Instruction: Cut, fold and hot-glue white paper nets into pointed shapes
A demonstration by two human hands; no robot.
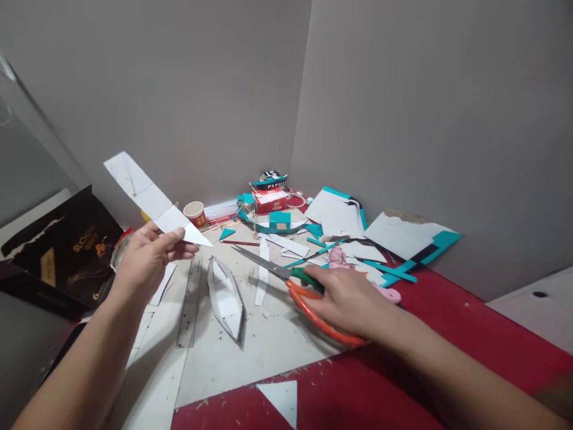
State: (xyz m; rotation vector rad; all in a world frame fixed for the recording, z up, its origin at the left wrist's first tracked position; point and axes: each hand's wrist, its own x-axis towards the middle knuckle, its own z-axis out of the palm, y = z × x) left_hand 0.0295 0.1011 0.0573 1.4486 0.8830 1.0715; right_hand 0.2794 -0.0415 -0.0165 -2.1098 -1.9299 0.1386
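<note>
My left hand (150,254) pinches a long strip of white card (150,194) near its pointed lower end; creases and pencil lines mark the strip. In my right hand (347,298) is a pair of scissors (308,310) with orange and green handles, blades pointing left and nearly closed. The blade tips are apart from the card. Below and between my hands, a small white card boat (225,297) stands on the pale board. A narrow pointed white piece (263,272) lies just right of it, and a clear ruler (188,304) to its left.
Teal and white card scraps (353,251) are heaped at the right. Behind stand a teal boat model (273,224), a red box (270,200) and a paper cup (194,212). A black box (62,245) is at left. A white triangle (283,399) lies on the red tabletop (215,412).
</note>
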